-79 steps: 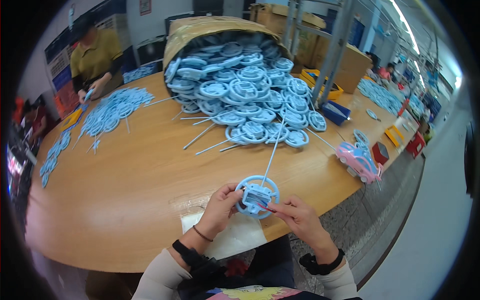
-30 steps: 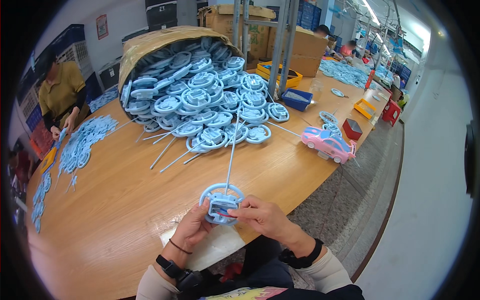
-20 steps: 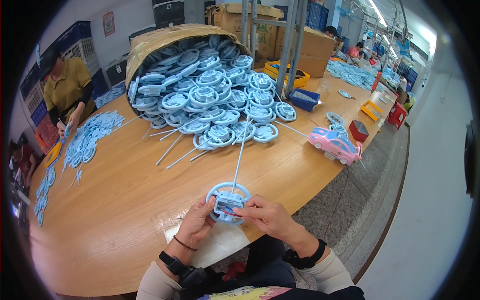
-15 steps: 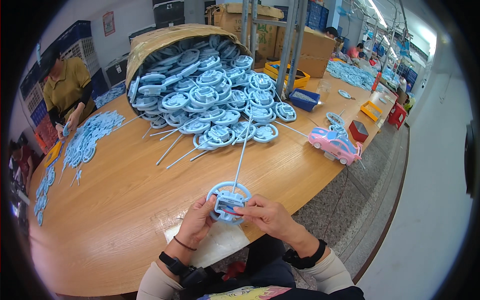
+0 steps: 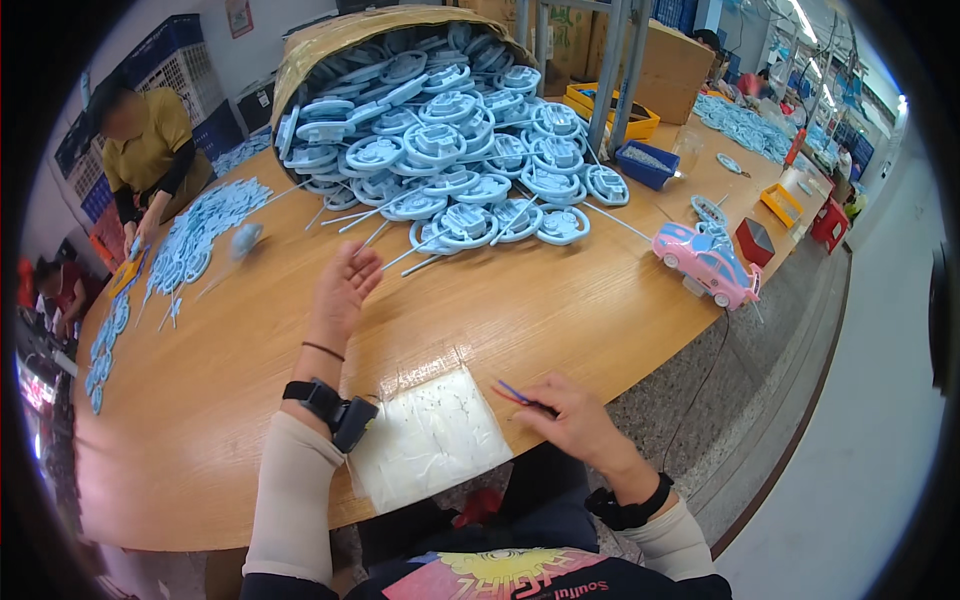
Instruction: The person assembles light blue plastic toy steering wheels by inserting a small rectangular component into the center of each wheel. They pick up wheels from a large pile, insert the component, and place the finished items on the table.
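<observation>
My left hand (image 5: 347, 285) is stretched forward over the table, open, with its fingers apart and nothing in it. Away to its left, a light-blue toy steering wheel (image 5: 246, 240) with a thin rod shows as a motion blur, apart from the hand. Near the table's front edge, my right hand (image 5: 575, 420) is closed round a thin tool with a red and a blue prong (image 5: 512, 393); its exact kind is not clear. Under and between my hands lies a white sheet (image 5: 430, 440). Ahead of my left hand spreads a big heap of toy steering wheels (image 5: 440, 150).
The heap spills from a tipped sack (image 5: 300, 60). More blue wheels (image 5: 205, 240) lie at left beside a co-worker (image 5: 150, 150). At right are a pink toy car (image 5: 705, 265), a dark-red box (image 5: 755, 242), a blue bin (image 5: 645, 165) and metal posts (image 5: 612, 90).
The toy steering wheel held in both hands has left them; a blurred one is now at left. My left hand has moved forward and opened. The right has drawn aside, keeping the red-and-blue tool.
</observation>
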The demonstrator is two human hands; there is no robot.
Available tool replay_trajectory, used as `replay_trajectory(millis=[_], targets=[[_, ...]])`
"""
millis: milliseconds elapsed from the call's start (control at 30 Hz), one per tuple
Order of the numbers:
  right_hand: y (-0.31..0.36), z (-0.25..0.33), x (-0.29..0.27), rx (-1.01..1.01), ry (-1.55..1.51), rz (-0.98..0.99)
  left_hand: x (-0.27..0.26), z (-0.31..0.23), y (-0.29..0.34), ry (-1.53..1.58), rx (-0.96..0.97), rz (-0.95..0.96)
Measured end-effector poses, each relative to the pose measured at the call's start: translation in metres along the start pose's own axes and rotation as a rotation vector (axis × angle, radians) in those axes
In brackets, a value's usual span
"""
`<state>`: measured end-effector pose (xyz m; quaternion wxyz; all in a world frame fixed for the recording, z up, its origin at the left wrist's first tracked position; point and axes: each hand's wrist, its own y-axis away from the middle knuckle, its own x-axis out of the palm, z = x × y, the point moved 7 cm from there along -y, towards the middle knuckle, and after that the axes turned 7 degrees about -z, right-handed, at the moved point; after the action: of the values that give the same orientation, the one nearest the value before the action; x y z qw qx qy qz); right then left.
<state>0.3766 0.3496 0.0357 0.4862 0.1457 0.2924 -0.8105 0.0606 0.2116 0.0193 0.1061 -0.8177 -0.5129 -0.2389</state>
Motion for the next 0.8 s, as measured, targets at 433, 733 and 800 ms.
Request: replay_trajectory(millis=[433,733,800], targets=[[0.002,-0.024,-0.030,0.067,0.256,-0.218,0.123,0.035,-0.001,-1.324,0.788,-0.010],[-0.014,-0.033,-0.029,0.134,0.347,-0.288,0.129,0.014,0.009,-1.491,1.113,0.257],[-0.010,-0.032,-0.036,0.123,0.216,-0.277,0.133,-0.003,0.040,-1.370,1.140,0.348]])
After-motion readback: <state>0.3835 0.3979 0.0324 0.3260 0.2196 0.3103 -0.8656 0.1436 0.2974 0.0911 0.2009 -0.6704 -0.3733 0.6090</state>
